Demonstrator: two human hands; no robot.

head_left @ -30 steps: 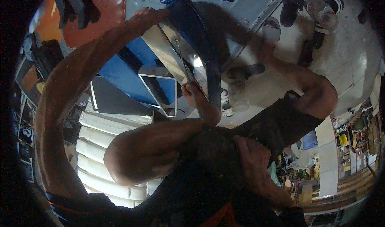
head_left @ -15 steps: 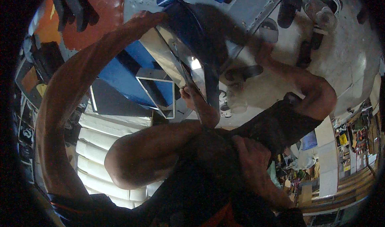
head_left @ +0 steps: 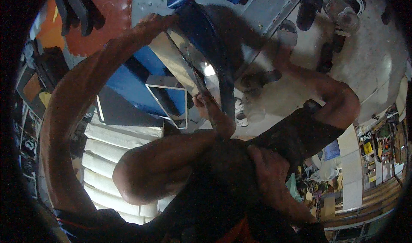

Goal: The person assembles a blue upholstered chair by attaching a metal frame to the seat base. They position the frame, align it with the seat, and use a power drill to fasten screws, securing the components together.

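Observation:
My left arm reaches up and around to a long, curved dark-blue strip (head_left: 206, 26). My left hand (head_left: 155, 24) is at the strip's upper left edge, touching it or very close. Its fingertips are too dark and hidden to show a grip. Beneath the strip lies a cream sheet (head_left: 167, 56), with a thin dark rod or edge (head_left: 187, 54) running down toward my bare foot (head_left: 201, 103). My right hand (head_left: 271, 166) rests on my dark shorts at the lap. Its knuckles show, but the fingertips are lost in shadow.
A white-edged frame (head_left: 167, 83) stands by a blue panel (head_left: 124, 86) at left. White ribbed padding (head_left: 107, 153) lies beside my bent knee. Several shoes and sandals (head_left: 310, 7) are on the floor at the far right. Cluttered shelves (head_left: 382, 148) stand at right.
My left hand has shifted slightly left and down along the blue strip's edge, its wrist bending a little. The right hand, legs and strip look almost unchanged.

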